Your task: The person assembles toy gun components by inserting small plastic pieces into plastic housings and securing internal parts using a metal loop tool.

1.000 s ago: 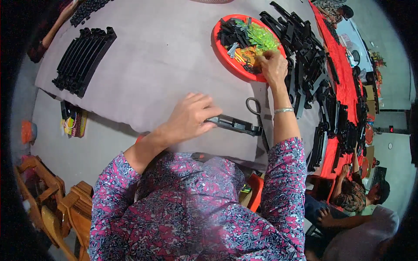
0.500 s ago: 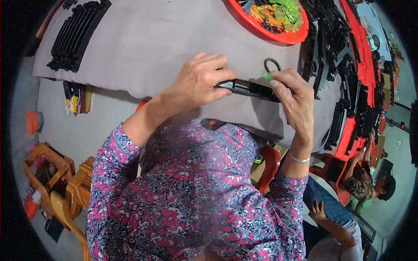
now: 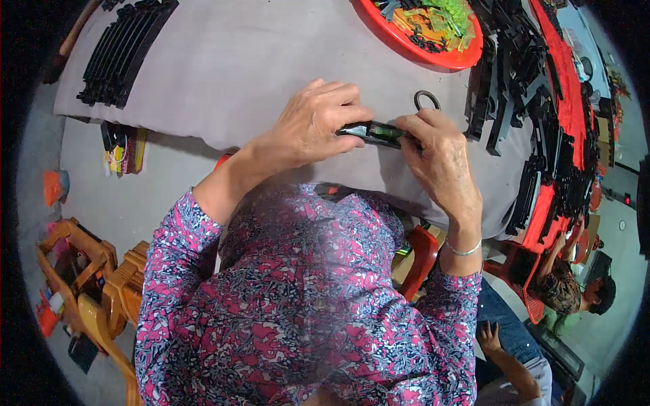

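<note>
My left hand point(image 3: 315, 125) is closed round the left end of a narrow black plastic strip point(image 3: 357, 130), thumb below and fingers above. A translucent green plastic piece point(image 3: 384, 132) shows in the strip's slot, beside the fingertips of my right hand point(image 3: 439, 152). That hand is closed on the strip's right end, its fingers covering that end and perhaps part of the green piece. Just beyond my right knuckles, a dark loop point(image 3: 426, 100), like a scissors handle, lies on the grey cloth point(image 3: 257, 54). The rest of it is hidden.
A red basin point(image 3: 450, 65) at the far side holds small green, orange and black pieces. Black strips point(image 3: 125, 54) lie in a row at far left. More black parts point(image 3: 501, 101) pile up at right beside red cloth point(image 3: 562, 88). Other people point(image 3: 572, 291) sit at right.
My right hand has moved left and down onto the black strip. The green piece, pinched above the strip before, now shows inside its slot. My left hand has stayed almost still.
</note>
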`<state>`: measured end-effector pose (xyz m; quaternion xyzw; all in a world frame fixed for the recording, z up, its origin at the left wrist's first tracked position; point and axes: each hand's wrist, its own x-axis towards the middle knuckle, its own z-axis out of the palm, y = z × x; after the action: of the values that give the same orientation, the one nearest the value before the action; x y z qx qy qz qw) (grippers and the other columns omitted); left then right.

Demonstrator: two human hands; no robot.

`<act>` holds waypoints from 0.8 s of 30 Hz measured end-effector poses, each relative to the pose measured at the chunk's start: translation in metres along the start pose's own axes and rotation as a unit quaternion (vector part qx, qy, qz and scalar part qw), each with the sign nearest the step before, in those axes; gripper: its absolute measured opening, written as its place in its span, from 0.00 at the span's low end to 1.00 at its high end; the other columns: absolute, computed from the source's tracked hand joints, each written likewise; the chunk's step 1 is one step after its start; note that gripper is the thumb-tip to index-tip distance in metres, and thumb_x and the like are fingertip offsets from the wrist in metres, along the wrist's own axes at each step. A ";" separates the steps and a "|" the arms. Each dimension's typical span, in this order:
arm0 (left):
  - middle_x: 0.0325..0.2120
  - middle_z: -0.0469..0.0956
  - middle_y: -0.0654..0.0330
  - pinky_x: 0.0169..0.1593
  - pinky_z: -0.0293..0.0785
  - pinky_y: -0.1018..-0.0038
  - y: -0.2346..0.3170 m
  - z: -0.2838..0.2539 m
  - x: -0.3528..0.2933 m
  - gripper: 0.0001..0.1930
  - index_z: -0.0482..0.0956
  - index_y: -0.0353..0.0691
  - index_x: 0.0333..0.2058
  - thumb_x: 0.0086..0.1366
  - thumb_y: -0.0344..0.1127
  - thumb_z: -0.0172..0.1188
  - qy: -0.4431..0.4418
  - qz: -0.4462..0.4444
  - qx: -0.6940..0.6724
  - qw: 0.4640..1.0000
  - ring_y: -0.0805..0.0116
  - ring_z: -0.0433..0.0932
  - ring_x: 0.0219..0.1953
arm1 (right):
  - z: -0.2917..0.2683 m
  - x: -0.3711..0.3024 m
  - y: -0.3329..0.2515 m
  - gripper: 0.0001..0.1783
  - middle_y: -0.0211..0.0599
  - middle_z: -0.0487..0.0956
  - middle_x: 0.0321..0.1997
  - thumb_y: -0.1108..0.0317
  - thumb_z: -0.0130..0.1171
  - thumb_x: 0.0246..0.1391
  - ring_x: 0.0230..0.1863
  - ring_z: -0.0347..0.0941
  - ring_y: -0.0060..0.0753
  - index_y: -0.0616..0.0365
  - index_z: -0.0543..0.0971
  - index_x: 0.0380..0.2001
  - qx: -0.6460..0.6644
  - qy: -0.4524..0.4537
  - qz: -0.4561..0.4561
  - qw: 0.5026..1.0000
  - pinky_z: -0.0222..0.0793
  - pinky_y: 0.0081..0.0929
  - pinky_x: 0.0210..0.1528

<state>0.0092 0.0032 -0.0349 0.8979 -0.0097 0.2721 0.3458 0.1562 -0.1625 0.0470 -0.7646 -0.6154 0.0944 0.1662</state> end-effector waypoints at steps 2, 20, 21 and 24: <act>0.29 0.72 0.61 0.39 0.65 0.64 0.001 -0.001 0.001 0.17 0.81 0.42 0.37 0.45 0.35 0.71 -0.006 -0.004 0.004 1.000 0.60 0.73 0.34 | 0.000 0.003 -0.003 0.12 0.41 0.74 0.32 0.77 0.62 0.41 0.38 0.73 0.48 0.58 0.79 0.34 0.008 -0.009 0.003 1.000 0.67 0.42 0.41; 0.28 0.72 0.56 0.38 0.69 0.62 0.006 -0.003 0.015 0.18 0.80 0.37 0.36 0.46 0.37 0.71 -0.053 0.005 -0.024 0.998 0.54 0.74 0.33 | 0.035 -0.003 -0.019 0.04 0.38 0.73 0.23 0.75 0.60 0.45 0.31 0.74 0.45 0.55 0.77 0.27 -0.069 0.130 0.073 0.986 0.64 0.41 0.36; 0.28 0.72 0.56 0.38 0.70 0.61 0.005 -0.001 0.016 0.17 0.80 0.36 0.36 0.47 0.36 0.70 -0.047 0.012 -0.021 0.999 0.53 0.75 0.33 | 0.039 -0.003 -0.020 0.04 0.37 0.74 0.23 0.75 0.61 0.45 0.30 0.74 0.44 0.55 0.77 0.26 -0.048 0.152 0.091 0.983 0.64 0.40 0.36; 0.28 0.72 0.55 0.37 0.71 0.59 0.005 0.000 0.016 0.17 0.79 0.35 0.37 0.47 0.34 0.68 -0.062 0.006 0.007 0.998 0.52 0.75 0.33 | 0.047 -0.004 -0.025 0.04 0.36 0.75 0.23 0.74 0.62 0.45 0.29 0.74 0.43 0.55 0.77 0.26 -0.027 0.193 0.120 0.973 0.64 0.40 0.35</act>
<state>0.0215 0.0024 -0.0241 0.9155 -0.0346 0.2179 0.3363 0.1165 -0.1552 0.0123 -0.8411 -0.4776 -0.0521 0.2486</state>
